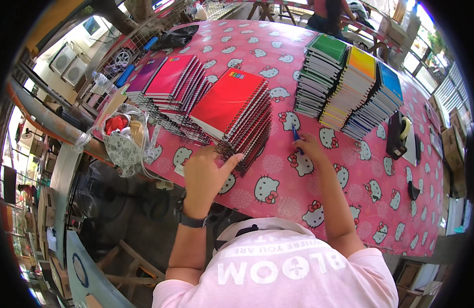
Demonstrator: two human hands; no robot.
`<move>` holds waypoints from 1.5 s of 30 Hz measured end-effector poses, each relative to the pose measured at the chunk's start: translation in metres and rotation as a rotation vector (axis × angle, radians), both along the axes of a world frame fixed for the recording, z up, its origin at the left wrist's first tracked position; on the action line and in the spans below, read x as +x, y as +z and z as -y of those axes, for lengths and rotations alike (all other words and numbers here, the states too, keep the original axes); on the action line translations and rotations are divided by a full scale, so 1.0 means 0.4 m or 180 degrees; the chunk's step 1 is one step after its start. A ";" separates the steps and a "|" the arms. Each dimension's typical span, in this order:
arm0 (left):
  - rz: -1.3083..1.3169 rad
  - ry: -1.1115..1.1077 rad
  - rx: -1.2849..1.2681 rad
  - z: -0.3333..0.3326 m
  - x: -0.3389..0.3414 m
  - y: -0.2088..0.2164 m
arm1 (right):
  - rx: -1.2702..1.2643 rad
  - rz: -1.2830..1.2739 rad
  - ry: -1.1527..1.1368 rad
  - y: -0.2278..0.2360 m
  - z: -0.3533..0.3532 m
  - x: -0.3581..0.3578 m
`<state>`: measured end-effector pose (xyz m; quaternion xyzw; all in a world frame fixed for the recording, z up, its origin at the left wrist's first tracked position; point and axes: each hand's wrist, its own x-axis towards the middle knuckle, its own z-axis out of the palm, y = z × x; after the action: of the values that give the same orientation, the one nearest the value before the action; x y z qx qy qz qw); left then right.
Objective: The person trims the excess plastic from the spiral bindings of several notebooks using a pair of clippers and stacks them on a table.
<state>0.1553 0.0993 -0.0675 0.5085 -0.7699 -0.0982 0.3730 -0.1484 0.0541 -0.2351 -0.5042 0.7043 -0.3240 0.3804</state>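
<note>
Head view showed the stack of red notebooks [231, 100] just beyond the left hand [203, 169], its glossy, smooth covers bound by black coils and the whole pile leaning in thin steps. That hand had its thumb spread toward the lowest coils; its fingertips were hidden, so I couldn't tell whether they gripped anything. A dark, flat wristband [194, 220] circled the wrist behind it. The right hand [310, 148] was closed round a slim blue tool [296, 136], pen-like, pointing away from the person. Past the left hand, farther left than the red pile, slanted pink notebooks [170, 77] and purple notebooks [143, 76]; nearer the table's edge slumped a soft, printed cloth bag [125, 154]. Beyond the right hand and rightward stood green notebooks [327, 49], yellow notebooks [361, 64] and blue notebooks [390, 84], then a hard black tape dispenser [396, 138]. Beneath everything stretched a shiny pink tablecloth [288, 205] patterned with white cat faces.
</note>
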 end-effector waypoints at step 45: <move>-0.0448 -0.0197 0.0661 -0.026 0.023 0.128 | -0.2880 -0.1610 0.0715 0.424 -0.176 0.291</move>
<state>0.1643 0.1098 -0.0163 0.5122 -0.7428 -0.2244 0.3682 -0.0321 0.1246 -0.0655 -0.7527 0.5055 -0.4211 -0.0246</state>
